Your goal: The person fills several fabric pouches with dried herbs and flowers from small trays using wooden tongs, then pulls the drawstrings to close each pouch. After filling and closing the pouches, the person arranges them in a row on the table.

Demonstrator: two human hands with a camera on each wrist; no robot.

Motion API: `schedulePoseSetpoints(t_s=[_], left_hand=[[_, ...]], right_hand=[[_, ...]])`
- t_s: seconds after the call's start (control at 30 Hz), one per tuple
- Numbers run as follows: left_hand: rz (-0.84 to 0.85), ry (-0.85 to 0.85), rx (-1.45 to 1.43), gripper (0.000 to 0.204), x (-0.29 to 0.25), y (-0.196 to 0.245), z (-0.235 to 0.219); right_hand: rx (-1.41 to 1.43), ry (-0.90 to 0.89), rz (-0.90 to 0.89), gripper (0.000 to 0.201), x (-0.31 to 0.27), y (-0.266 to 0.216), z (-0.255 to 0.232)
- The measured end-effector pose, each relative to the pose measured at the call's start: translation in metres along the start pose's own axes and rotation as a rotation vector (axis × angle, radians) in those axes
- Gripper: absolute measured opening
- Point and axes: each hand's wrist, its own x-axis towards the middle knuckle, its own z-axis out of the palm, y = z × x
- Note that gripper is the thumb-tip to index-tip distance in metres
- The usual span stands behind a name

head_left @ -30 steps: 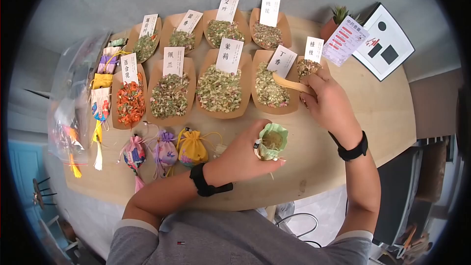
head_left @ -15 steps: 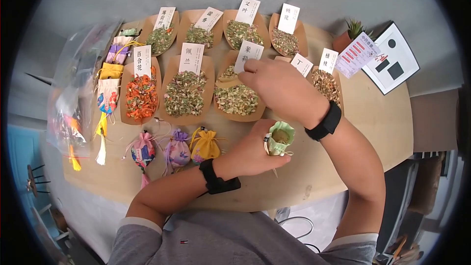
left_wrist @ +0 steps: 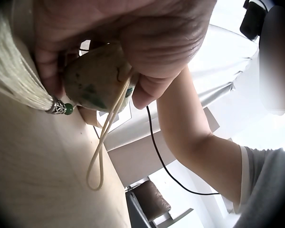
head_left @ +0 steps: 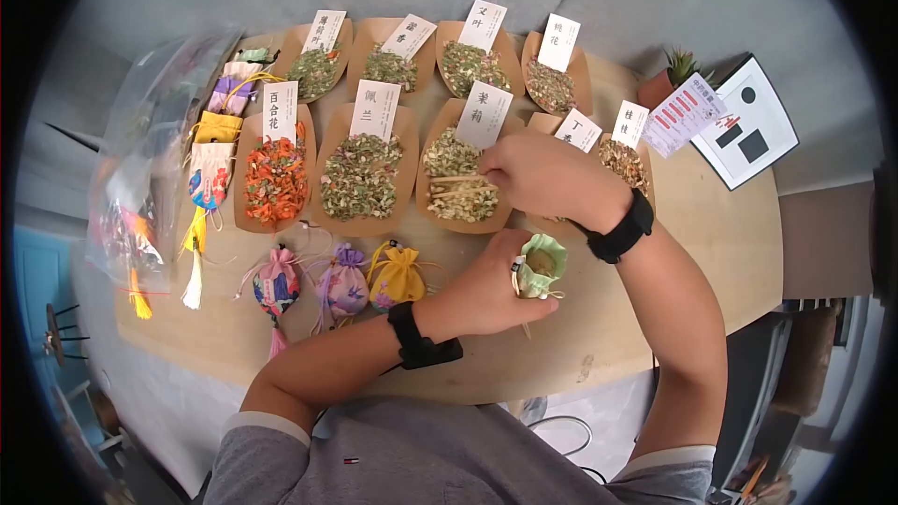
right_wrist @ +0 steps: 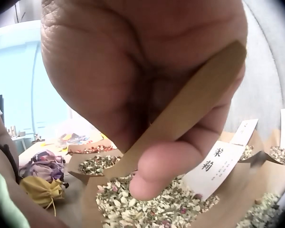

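Observation:
My right hand point(head_left: 552, 180) grips a flat wooden spoon point(right_wrist: 190, 99) between thumb and fingers. The spoon's far end is down among dried pale flowers point(head_left: 468, 209) in a brown paper tray point(head_left: 468, 226), whose white card point(head_left: 483, 115) reads 茉莉. In front of the tray, my left hand point(head_left: 477, 292) holds a small light-green drawstring pouch point(head_left: 531, 282) upright, its mouth spread and some dried filling inside. In the left wrist view, a cream cord loop point(left_wrist: 102, 152) and a white tassel point(left_wrist: 19, 66) with a green bead hang from the pouch.
Several more labelled paper trays of dried herbs stand in two rows, one holding orange petals point(head_left: 274, 182). Pink point(head_left: 276, 285), purple point(head_left: 344, 285) and yellow point(head_left: 398, 279) pouches lie left of my left hand. A potted plant point(head_left: 659, 84) and framed board point(head_left: 751, 122) stand at the right.
My right hand has moved left with the spoon, from the right-hand trays to the 茉莉 tray, then lowered it into the flowers. The left hand keeps its hold on the pouch.

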Motion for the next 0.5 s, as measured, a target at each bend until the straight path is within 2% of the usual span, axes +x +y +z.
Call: schedulePoseSetpoints(t_s=[0.17,0.23,0.33,0.37,0.43,0.47,0.5], left_hand=[[0.018,-0.005,-0.031,0.083,0.0,-0.002,0.001],[0.021,-0.013,-0.043,0.082,0.0,-0.007,0.005],[-0.007,0.027,-0.054,0.08,-0.001,-0.009,0.007],[-0.003,0.018,-0.044,0.08,0.0,-0.008,0.006],[0.002,0.006,-0.038,0.079,0.0,-0.003,0.003],[0.003,-0.001,-0.073,0.076,0.0,0.001,0.002],[0.006,-0.012,-0.108,0.074,0.0,0.003,0.001]], right_hand=[[0.041,-0.01,0.112,0.02,0.0,0.003,-0.017],[0.079,0.12,0.072,0.021,0.009,0.007,-0.01],[0.041,0.067,0.154,0.02,0.014,0.009,-0.001],[0.04,0.068,0.156,0.02,0.011,0.014,-0.001],[0.078,0.15,-0.02,0.02,-0.004,0.029,-0.005],[0.077,0.15,-0.013,0.02,-0.015,0.026,-0.015],[0.142,0.197,0.079,0.019,-0.031,0.02,-0.029]])
